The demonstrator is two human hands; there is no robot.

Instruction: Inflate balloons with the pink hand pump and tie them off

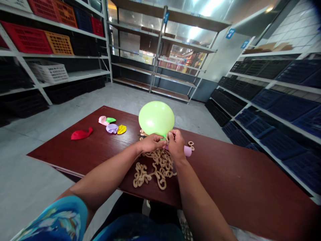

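An inflated light green balloon (156, 117) stands above the table with its neck pointing down. My left hand (152, 143) pinches the neck from the left, fingers closed. My right hand (176, 142) is closed at the right of the neck, and a bit of tan cord shows between the hands. Under and in front of them lies a tangled heap of thick tan cord (163, 164). A pink cylinder (187, 151) sticks out to the right of my right hand. A small loop of cord (191, 145) lies beyond it.
On the left of the dark red table (238, 177) lie a red balloon (81, 134) and uninflated pink (102, 120), green (111, 120), purple (112, 128) and yellow (121, 129) ones. Shelves with crates (59, 42) stand left and right; a metal rack (173, 80) stands behind.
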